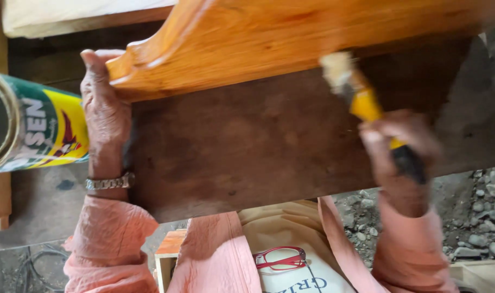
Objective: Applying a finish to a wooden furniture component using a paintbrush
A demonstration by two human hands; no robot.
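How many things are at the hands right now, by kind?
Glossy wooden piece, gripped by the left hand: 1
Paintbrush, held in the right hand: 1
Open can: 1
Dark board: 1
Red glasses: 1
Total: 5

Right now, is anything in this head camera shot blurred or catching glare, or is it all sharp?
In the head view, the right hand and its yellow-handled brush are smeared by motion blur; the left hand gripping the varnished wooden piece is sharper. Soft sheen streaks the glossy wood near its curved edge. The dark board beneath lies in shadow, and the paint can at the left edge is cropped.
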